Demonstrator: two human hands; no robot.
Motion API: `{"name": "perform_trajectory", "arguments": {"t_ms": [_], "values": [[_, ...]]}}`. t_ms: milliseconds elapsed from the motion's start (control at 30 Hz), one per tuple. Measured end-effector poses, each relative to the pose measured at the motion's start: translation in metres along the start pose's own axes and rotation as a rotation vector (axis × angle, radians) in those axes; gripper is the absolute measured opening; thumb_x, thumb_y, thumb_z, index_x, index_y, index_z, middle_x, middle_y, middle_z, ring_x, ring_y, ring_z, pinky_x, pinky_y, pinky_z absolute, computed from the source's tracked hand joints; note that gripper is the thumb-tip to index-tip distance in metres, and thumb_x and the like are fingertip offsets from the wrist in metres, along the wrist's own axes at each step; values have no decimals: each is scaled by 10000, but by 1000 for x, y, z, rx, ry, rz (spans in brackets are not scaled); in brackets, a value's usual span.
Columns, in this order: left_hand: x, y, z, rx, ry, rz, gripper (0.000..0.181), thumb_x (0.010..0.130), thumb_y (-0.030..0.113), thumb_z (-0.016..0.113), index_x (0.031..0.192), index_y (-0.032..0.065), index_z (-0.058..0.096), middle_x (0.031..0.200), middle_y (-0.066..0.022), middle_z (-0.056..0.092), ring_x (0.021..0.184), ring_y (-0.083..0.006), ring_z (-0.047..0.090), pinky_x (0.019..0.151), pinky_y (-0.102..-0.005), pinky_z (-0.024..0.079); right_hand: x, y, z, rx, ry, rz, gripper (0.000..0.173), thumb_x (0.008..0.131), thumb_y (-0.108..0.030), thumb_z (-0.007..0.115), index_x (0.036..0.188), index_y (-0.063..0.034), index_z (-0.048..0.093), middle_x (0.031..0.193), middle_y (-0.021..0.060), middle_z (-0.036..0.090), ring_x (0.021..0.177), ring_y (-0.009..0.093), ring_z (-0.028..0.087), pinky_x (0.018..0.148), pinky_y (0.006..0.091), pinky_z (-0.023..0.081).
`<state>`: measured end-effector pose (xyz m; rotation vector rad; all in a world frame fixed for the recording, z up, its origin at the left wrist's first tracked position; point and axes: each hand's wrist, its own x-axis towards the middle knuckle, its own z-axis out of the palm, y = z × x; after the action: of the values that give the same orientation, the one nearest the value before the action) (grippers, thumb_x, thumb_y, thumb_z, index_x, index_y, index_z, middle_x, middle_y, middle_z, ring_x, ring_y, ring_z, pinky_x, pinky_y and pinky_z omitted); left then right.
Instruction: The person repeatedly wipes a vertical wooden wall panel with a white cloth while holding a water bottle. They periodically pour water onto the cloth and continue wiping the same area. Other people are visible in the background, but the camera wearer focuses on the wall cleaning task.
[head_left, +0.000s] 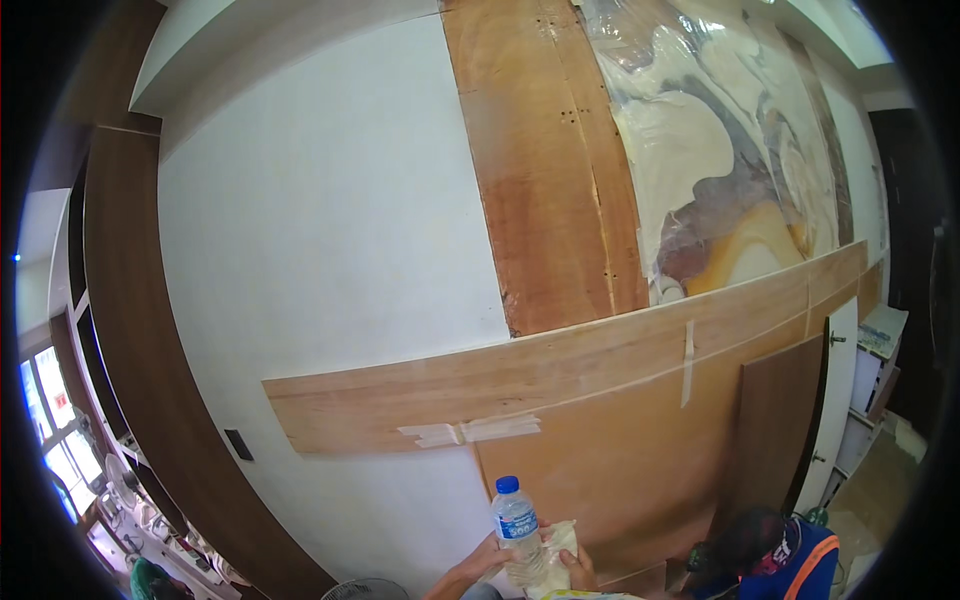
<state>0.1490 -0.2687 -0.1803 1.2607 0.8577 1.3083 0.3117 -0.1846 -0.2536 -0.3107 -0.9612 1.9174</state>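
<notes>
At the bottom centre, my left hand is wrapped around a clear plastic bottle with a blue cap and a blue label that bears writing. The bottle stands upright in the grip, and its lower end is near the picture's bottom edge. Fingertips show behind it, close to a whitish plastic bag. My right hand grips that bag from the right side, thumb on its front. What the bag contains cannot be made out. Bag and bottle are side by side, seemingly touching.
Ahead is a white wall with plywood panels and a plastic-covered marbled panel. Brown and white boards lean at right. A person in a blue vest is low at right. A fan stands below left.
</notes>
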Motion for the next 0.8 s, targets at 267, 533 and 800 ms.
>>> {"name": "perform_trajectory", "arguments": {"t_ms": [267, 533, 800], "values": [[3, -7, 8, -5, -29, -44, 807, 824, 275, 764, 1451, 1, 336, 1393, -108, 516, 1297, -240, 503, 1122, -408, 369, -6, -11, -12, 55, 15, -19, 316, 972, -264, 560, 1183, -28, 558, 1094, 127, 587, 972, 213, 571, 884, 337, 450], [0, -16, 9, 21, -39, -68, 722, 832, 255, 758, 1414, 16, 403, 1314, -95, 578, 1265, -213, 522, 1110, -381, 369, -7, -14, -19, 79, 25, -2, 319, 971, -261, 559, 1194, -34, 546, 1055, 118, 586, 927, 201, 574, 842, 326, 462], [0, -43, 0, 58, -92, -52, 630, 863, 208, 735, 1392, 26, 446, 1310, -71, 580, 1260, -186, 519, 1117, -364, 350, -8, -10, -18, 97, 35, 31, 323, 969, -259, 557, 1204, -39, 535, 1015, 110, 586, 882, 190, 577, 800, 316, 473]]}}
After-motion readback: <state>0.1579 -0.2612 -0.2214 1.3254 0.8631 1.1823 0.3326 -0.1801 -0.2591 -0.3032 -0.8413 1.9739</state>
